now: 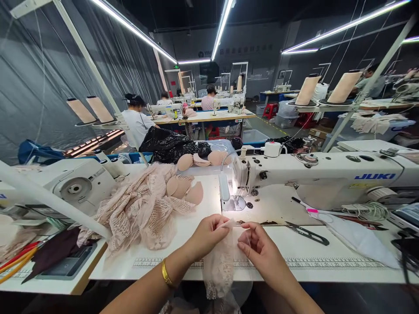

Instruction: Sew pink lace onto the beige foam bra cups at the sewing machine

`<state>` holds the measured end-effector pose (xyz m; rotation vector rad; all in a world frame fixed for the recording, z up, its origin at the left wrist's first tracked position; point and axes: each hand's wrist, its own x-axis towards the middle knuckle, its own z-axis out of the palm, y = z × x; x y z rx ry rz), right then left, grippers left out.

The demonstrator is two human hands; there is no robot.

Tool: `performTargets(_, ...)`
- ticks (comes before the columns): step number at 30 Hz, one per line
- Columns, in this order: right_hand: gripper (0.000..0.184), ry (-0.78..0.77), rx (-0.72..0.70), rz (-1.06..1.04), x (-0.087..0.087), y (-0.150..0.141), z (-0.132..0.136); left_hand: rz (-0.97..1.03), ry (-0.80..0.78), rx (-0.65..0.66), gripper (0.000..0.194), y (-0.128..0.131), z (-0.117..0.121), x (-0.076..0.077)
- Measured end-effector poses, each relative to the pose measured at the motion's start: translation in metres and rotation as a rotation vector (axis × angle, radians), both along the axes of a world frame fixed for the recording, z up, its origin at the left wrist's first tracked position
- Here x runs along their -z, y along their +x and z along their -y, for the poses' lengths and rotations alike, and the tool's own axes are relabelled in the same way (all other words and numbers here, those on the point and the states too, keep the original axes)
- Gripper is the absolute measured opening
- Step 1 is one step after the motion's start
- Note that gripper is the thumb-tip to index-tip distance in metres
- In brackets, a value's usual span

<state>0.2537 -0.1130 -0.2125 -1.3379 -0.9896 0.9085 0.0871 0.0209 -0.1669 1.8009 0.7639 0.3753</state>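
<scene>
A piece of pale beige lace fabric (220, 266) hangs between my hands over the table's front edge. My left hand (211, 233) pinches its upper edge between thumb and fingers. On the other side, my right hand (257, 244) has its fingertips closed on the sheer right-hand part of the same piece. Just beyond my hands is the lit needle area of a white sewing machine (317, 170); its presser foot (234, 203) stands apart from the fabric.
A heap of beige lace (140, 205) with bra cups (185, 188) lies left. Thread snips (307, 233), a pen (299, 203) and white cloth (355, 237) lie right. A ruler strip (314, 263) runs along the front edge. Co-workers sit farther back.
</scene>
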Motion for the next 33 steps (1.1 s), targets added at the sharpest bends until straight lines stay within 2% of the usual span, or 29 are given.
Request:
performTargets(3,0.046,0.003,-0.011,-0.038,0.003,0.004,-0.007,0.118,-0.161,-0.103,0.049,-0.006,0.001,-0.002)
performTargets(5,0.046,-0.006,0.002,-0.065,0.003,0.009,-0.014,0.113,-0.117,-0.089,0.047,-0.011,-0.006,-0.007)
performTargets(6,0.047,-0.015,0.022,-0.076,0.004,0.011,-0.017,0.064,-0.027,-0.059,0.043,-0.014,-0.013,-0.011)
performTargets(8,0.05,-0.034,0.074,-0.093,0.006,0.016,-0.025,-0.094,0.264,-0.033,0.033,-0.019,-0.032,-0.019)
performTargets(10,0.054,-0.049,0.109,-0.104,0.008,0.018,-0.03,-0.26,0.581,-0.091,0.029,-0.022,-0.057,-0.024)
performTargets(11,0.055,-0.051,0.12,-0.109,0.009,0.019,-0.032,-0.317,0.681,-0.142,0.029,-0.023,-0.069,-0.024)
performTargets(14,0.058,-0.041,0.148,-0.133,0.008,0.017,-0.033,-0.423,0.796,-0.221,0.029,-0.022,-0.099,-0.016)
performTargets(16,0.06,-0.035,0.171,-0.149,0.006,0.016,-0.032,-0.464,0.861,-0.236,0.026,-0.021,-0.11,-0.008)
performTargets(19,0.063,-0.032,0.189,-0.166,0.001,0.014,-0.031,-0.467,0.957,-0.284,0.022,-0.02,-0.117,-0.002)
performTargets(22,0.065,-0.032,0.182,-0.176,-0.003,0.013,-0.031,-0.416,1.027,-0.335,0.019,-0.022,-0.121,-0.004)
performTargets(27,0.064,-0.022,0.183,-0.192,-0.003,0.013,-0.029,-0.304,1.092,-0.32,0.012,-0.024,-0.12,-0.006)
performTargets(33,0.056,-0.016,0.21,-0.182,0.002,0.011,-0.024,-0.252,1.146,-0.308,0.016,-0.029,-0.127,-0.013)
